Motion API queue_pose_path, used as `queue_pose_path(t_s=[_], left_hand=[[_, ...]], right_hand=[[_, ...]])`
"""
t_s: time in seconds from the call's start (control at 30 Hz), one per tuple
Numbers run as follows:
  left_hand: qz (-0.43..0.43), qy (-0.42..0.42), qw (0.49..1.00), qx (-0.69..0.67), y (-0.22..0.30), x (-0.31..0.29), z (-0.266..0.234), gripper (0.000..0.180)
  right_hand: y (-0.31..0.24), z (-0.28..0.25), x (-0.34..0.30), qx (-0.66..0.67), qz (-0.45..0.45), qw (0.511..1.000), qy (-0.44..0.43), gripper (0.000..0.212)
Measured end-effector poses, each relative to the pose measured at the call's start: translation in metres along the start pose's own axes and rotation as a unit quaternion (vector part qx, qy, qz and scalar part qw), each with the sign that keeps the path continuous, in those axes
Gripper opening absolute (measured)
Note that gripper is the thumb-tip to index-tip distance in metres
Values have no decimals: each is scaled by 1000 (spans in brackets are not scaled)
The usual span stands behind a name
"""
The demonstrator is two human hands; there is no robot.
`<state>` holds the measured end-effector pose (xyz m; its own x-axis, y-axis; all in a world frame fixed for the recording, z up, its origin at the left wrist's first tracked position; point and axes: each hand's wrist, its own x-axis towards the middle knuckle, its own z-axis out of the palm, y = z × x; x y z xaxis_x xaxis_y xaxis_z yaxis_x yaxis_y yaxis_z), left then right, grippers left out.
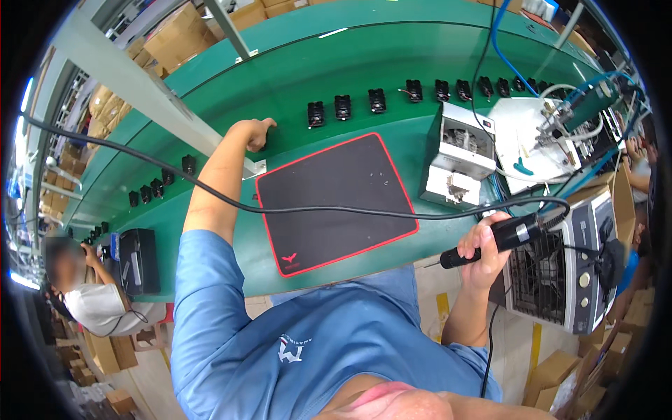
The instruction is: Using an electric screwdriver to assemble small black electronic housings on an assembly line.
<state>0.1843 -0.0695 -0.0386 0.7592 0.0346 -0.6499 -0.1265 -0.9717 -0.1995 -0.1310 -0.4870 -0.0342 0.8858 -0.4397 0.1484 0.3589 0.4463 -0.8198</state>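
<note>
My left hand (253, 133) reaches out to the green belt (406, 52), its fingers bent down over a small black part. Most of that part is hidden beneath the hand. A row of similar black parts (342, 108) stands along the belt to its right, and a few others (188, 164) stand to its left. Off the bench's near edge, my right hand (485, 253) is wrapped round a black electric screwdriver (518, 232). The tool's tip points left, and its black cable (336, 208) loops across the view. A black mat with a red border (329, 199) lies between my hands.
Right of the mat stands a silver screw feeder box (462, 143). Behind it, a white board (514, 133) carries a fixture with blue hoses. A grey fan heater-like unit (560, 266) sits at my right. A metal post (140, 84) rises by my left arm. A co-worker (98, 301) sits far left.
</note>
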Motion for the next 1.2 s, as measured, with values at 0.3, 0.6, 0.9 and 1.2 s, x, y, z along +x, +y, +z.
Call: queue_pose_path(t_s=[0.3,0.6,0.9,1.2], left_hand=[[273,182,927,-181,-7,-32,19,77],[421,97,881,-192,67,-151,88,101],[413,260,831,-266,103,-148,147,89],[403,365,790,-284,115,-133,157,90]], right_hand=[[-25,38,55,-54,-158,985,-44,28],[1,52,105,-217,-249,941,-70,26],[2,44,111,-138,-231,961,-59,27],[7,43,109,-145,-225,961,-63,28]])
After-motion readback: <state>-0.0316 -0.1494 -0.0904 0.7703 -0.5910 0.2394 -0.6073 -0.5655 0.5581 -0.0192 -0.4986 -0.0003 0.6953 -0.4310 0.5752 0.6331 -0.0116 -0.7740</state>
